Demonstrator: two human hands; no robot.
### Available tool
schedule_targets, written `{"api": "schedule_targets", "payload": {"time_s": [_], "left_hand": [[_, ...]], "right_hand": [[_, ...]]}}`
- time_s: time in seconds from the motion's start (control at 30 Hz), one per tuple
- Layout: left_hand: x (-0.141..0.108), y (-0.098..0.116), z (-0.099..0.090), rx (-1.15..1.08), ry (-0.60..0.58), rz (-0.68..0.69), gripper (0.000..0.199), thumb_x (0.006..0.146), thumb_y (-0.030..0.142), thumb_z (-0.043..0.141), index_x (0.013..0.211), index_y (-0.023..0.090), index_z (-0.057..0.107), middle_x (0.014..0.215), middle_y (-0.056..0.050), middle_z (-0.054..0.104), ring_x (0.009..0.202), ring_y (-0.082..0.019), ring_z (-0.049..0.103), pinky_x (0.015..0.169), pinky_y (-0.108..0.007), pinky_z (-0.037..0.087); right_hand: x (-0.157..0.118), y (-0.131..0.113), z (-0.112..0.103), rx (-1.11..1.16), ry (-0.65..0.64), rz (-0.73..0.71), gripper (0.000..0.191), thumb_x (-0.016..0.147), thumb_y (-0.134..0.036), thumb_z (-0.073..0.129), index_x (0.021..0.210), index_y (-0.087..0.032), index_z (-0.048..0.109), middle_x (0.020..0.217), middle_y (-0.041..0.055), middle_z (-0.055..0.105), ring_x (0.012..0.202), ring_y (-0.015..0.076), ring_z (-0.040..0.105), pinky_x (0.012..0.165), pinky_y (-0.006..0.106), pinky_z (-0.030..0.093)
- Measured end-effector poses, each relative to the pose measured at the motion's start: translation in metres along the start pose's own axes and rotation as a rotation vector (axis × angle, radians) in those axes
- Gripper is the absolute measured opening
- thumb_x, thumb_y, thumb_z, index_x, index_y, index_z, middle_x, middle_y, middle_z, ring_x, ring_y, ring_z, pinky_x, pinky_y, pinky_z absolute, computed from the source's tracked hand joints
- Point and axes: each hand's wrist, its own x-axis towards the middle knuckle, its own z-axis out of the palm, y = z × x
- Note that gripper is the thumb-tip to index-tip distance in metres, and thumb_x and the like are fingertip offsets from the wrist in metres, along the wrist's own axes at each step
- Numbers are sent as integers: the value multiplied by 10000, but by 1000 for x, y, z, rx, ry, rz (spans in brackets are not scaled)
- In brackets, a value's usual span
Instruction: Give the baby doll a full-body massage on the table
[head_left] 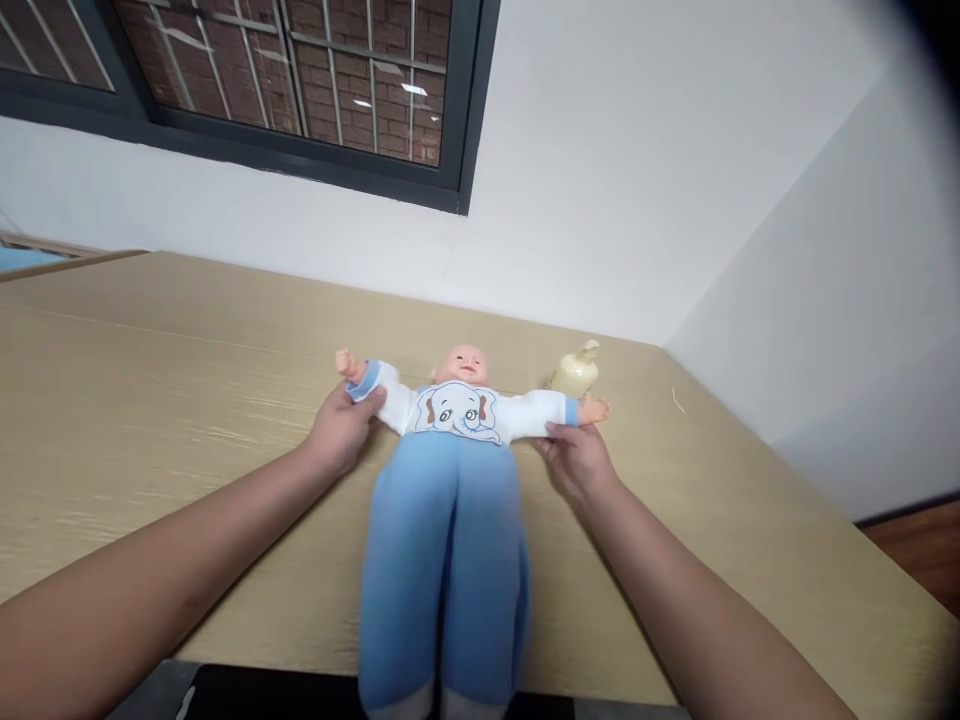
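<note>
A baby doll (455,412) lies face up on the wooden table (187,370), dressed in a white top with an elephant print and light blue trousers. Its arms are spread to both sides, and its legs reach past the table's near edge. My left hand (343,425) is closed on the doll's sleeve near the blue cuff on the left. On the right, my right hand (577,452) grips the other sleeve close to its cuff, the thumb on top and the fingers partly underneath.
A cream-coloured bottle (576,371) stands just behind the doll's arm on the right. Farther right lies a thin pale strip (678,399). Behind the table are a white wall (585,200) and a barred window (300,70).
</note>
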Motion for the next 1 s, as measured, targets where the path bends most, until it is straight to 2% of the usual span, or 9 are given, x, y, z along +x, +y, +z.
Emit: {"api": "schedule_targets", "payload": {"time_s": [0.1, 0.17, 0.3, 0.47, 0.57, 0.67, 0.77, 0.87, 1.0], "left_hand": [[11, 1, -3, -205, 93, -248, 209, 894, 153, 601, 1093, 120, 653, 1162, -162, 711, 1020, -268, 712, 871, -410, 609], [15, 3, -4, -300, 134, -372, 185, 914, 87, 548, 1065, 91, 656, 1190, -188, 702, 1031, -274, 714, 852, -410, 627], [16, 3, -5, -336, 121, -356, 176, 926, 86, 557, 1069, 88, 660, 1204, -189, 701, 1058, -277, 709, 856, -413, 634], [-1, 5, 1, -177, 0, -37, 306, 784, 216, 784, 1068, 142, 696, 1138, -128, 733, 1073, -305, 696, 932, -452, 588], [-18, 13, 6, 229, -89, 187, 327, 801, 323, 774, 1083, 163, 729, 1135, -120, 742, 1091, -323, 682, 976, -467, 551], [-30, 21, 8, 686, -247, 490, 357, 865, 321, 687, 1201, 205, 717, 1228, -91, 716, 1151, -302, 654, 1036, -453, 509], [-33, 26, 7, 970, -354, 727, 432, 896, 241, 593, 1320, 179, 654, 1325, -108, 663, 1212, -287, 623, 1049, -422, 500], [-32, 28, 8, 1159, -412, 810, 466, 909, 188, 520, 1363, 155, 623, 1371, -136, 628, 1228, -297, 615, 1020, -429, 522], [-34, 33, 12, 1349, -469, 830, 475, 900, 174, 511, 1360, 154, 630, 1365, -158, 627, 1205, -334, 628, 970, -460, 551]], "right_hand": [[9, -1, -6, 189, -53, 235, 507, 656, -56, 675, 1155, -146, 672, 1212, 112, 729, 1169, 310, 676, 1018, 478, 572], [14, -1, -10, 223, -68, 292, 531, 671, -45, 657, 1194, -138, 656, 1243, 115, 719, 1199, 304, 666, 1046, 469, 557], [17, 3, -12, 216, -73, 236, 521, 687, -42, 671, 1194, -160, 652, 1246, 93, 720, 1213, 281, 660, 1063, 455, 547], [3, 7, 4, 19, -19, -79, 492, 680, -119, 775, 1156, -196, 678, 1161, 64, 749, 1155, 287, 682, 1078, 501, 517], [-13, 6, 15, -286, -5, -267, 449, 735, -194, 779, 1175, -212, 690, 1193, 70, 734, 1173, 294, 669, 1116, 533, 465], [-26, 3, 23, -643, -112, -410, 504, 819, -205, 704, 1316, -256, 638, 1363, 69, 650, 1276, 275, 605, 1144, 497, 441], [-34, 2, 27, -912, -232, -546, 585, 815, -119, 623, 1374, -290, 601, 1415, 52, 610, 1319, 261, 570, 1144, 479, 447], [-38, -1, 31, -1144, -298, -609, 704, 753, -29, 546, 1405, -295, 579, 1459, 59, 566, 1360, 275, 530, 1143, 499, 450], [-42, -4, 33, -1379, -364, -655, 796, 697, 25, 490, 1430, -277, 563, 1493, 94, 526, 1391, 302, 490, 1129, 521, 462]]}}
